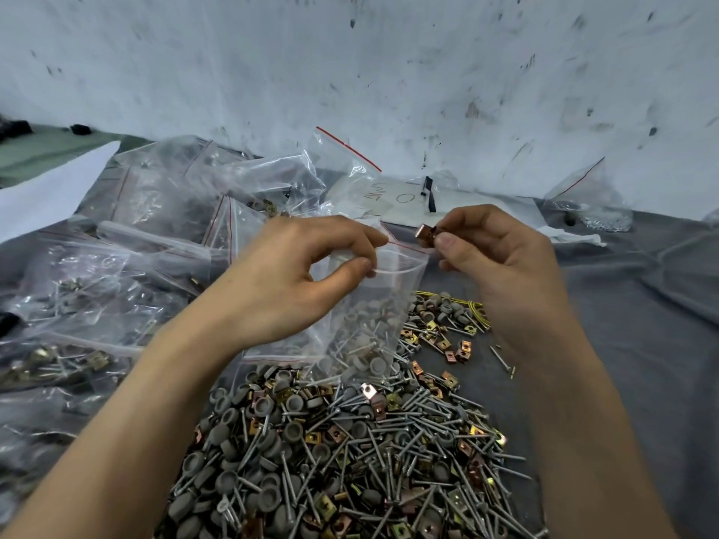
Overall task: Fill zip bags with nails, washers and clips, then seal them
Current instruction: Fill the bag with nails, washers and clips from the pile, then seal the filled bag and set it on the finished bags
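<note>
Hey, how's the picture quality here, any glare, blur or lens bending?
Head view: soft, even light, no hard shadows. Head view: white glare streaks the filled bags on the left. Head view: the wide lens bows the base of the wall. Head view: the zip bag, the clip in the right hand and the hardware pile look sharp.

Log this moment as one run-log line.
left hand: holds zip bag mouth open | right hand: pinches copper clip at the mouth | contents: nails, washers | seal: not yet done
</note>
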A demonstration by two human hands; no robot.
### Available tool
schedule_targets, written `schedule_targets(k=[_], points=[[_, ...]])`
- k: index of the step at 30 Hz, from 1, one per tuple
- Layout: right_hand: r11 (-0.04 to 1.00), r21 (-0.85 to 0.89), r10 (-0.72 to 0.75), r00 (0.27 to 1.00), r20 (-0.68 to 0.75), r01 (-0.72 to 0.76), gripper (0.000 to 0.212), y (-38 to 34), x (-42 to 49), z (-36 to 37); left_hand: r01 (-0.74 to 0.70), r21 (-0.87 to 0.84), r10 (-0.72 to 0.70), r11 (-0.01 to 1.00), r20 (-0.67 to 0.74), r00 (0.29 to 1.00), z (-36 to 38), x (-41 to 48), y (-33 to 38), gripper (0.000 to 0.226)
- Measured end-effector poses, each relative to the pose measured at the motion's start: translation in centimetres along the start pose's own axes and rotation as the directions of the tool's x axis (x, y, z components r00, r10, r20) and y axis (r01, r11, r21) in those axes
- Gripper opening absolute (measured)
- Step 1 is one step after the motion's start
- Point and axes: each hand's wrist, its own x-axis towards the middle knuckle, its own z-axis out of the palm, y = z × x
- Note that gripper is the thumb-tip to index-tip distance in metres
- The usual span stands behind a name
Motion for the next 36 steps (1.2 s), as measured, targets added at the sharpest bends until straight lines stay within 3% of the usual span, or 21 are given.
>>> schedule_targets(k=[6, 12, 18, 22, 27, 32, 36], points=[[0.989, -0.150, 0.025, 0.991, 0.133, -0.005, 0.010, -1.4, -0.7, 0.5, 0.003, 0.022, -0.002, 1.000, -0.058, 0.998, 0.4, 0.1, 0.5, 0.028], [0.966, -0.258, 0.010, 0.989, 0.147, 0.029, 0.016, -2.1, -0.8, 1.4, -0.053, 0.017, 0.055, 0.998, -0.089, 0.995, 0.7, 0.1, 0.9, 0.005], [0.944, -0.328, 0.011, 0.990, 0.143, 0.037, 0.015, -2.5, -1.3, 2.1, -0.076, 0.053, 0.081, 0.996, -0.101, 0.992, 0.8, 0.0, 1.0, 0.006], [0.955, -0.295, 0.071, 0.993, 0.090, -0.042, 0.016, -2.4, -1.1, 1.9, -0.037, -0.006, 0.037, 0.999, -0.067, 0.997, 0.7, 0.0, 1.0, 0.011], [0.974, -0.222, 0.022, 0.992, -0.124, -0.050, 0.018, -2.8, -0.5, -1.3, 0.019, -0.063, -0.027, 0.998, -0.131, 0.991, 0.2, 0.0, 0.4, 0.011], [0.970, -0.235, -0.017, 0.983, 0.182, 0.061, 0.011, -3.0, -0.9, -0.2, 0.005, -0.063, -0.016, 0.998, -0.166, 0.986, 0.3, 0.0, 0.5, 0.011], [0.923, -0.378, 0.045, 0.956, 0.290, 0.071, 0.017, -2.0, -0.9, 0.7, -0.032, -0.057, 0.022, 0.998, -0.181, 0.983, 0.5, -0.1, 0.6, 0.009]])
